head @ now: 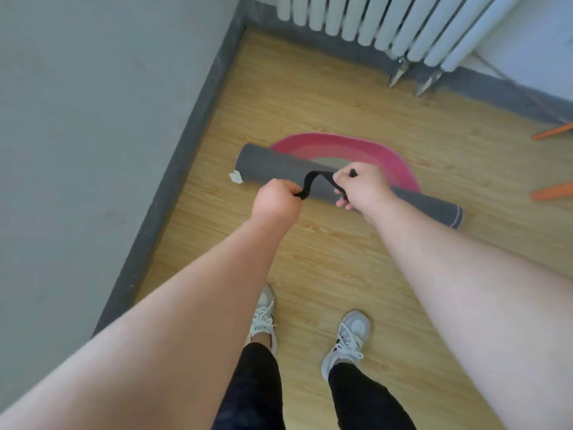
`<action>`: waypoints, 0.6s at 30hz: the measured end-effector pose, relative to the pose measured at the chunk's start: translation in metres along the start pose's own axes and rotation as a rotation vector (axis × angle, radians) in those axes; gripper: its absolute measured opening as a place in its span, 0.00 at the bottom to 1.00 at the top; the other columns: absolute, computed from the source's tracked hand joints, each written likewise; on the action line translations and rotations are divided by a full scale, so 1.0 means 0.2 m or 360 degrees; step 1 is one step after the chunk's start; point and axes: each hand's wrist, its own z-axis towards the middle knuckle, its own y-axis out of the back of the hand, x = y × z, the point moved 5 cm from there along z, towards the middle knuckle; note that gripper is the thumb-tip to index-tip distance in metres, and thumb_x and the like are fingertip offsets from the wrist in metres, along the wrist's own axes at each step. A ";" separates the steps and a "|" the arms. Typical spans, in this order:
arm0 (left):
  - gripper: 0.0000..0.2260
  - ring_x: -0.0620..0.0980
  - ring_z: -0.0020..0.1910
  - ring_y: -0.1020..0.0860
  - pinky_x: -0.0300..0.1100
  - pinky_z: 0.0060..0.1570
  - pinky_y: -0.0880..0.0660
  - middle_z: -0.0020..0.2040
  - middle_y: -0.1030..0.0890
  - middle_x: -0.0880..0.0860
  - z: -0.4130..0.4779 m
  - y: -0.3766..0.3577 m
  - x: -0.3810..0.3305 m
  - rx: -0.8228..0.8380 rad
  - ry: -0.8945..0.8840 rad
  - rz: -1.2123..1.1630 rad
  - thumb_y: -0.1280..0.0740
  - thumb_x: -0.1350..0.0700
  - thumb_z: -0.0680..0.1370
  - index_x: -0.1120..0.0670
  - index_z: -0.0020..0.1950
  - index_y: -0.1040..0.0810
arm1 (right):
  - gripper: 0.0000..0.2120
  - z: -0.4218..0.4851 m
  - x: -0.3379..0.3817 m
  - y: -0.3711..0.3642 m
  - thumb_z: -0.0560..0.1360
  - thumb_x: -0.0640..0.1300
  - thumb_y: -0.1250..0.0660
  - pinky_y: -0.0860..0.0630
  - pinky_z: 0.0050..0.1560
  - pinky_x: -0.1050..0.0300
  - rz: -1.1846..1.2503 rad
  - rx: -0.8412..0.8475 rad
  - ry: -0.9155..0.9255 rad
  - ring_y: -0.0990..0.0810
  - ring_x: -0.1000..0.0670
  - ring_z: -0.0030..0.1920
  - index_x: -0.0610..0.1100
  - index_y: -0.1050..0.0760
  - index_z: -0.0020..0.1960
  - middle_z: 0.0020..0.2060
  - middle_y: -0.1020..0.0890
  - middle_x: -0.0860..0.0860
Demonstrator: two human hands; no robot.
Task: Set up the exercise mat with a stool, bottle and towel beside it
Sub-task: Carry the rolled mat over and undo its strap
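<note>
both arms outstretched — left hand (277, 202), right hand (362, 185), gripping strap (313, 181)

A light wood-plank floor (310, 259) runs into a corner edged by a dark grey skirting board (186, 135), with a pale grey wall (93, 119) on the left, a white ribbed radiator (387, 20) on metal feet at the back, and a pink rounded rug (356, 147) lying on the boards in soft, even light.
</note>
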 end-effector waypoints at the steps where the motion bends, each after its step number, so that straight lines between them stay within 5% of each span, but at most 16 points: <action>1: 0.10 0.54 0.35 0.23 0.40 0.32 0.28 0.37 0.20 0.52 -0.07 0.08 -0.02 -0.0003 0.0023 0.0014 0.38 0.63 0.76 0.53 0.49 0.17 | 0.07 -0.08 0.06 0.00 0.80 0.41 0.38 0.24 0.32 0.56 -0.0010 0.0033 0.0010 0.19 0.50 0.29 0.48 0.25 0.44 0.40 0.18 0.48; 8: 0.09 0.53 0.43 0.20 0.43 0.39 0.24 0.45 0.17 0.51 -0.60 0.51 -0.07 -0.0277 0.0138 -0.0060 0.33 0.58 0.75 0.52 0.53 0.19 | 0.07 -0.58 0.45 0.01 0.75 0.35 0.34 0.19 0.41 0.48 -0.0174 0.0283 0.0151 0.16 0.49 0.34 0.47 0.24 0.43 0.41 0.18 0.47; 18: 0.10 0.46 0.31 0.26 0.37 0.27 0.33 0.35 0.22 0.47 -1.44 0.43 0.12 -0.0732 0.0639 -0.0543 0.38 0.61 0.75 0.50 0.49 0.18 | 0.08 -1.17 0.49 -0.04 0.74 0.34 0.31 0.17 0.43 0.48 -0.0555 0.0723 0.0445 0.15 0.47 0.33 0.46 0.22 0.43 0.39 0.18 0.47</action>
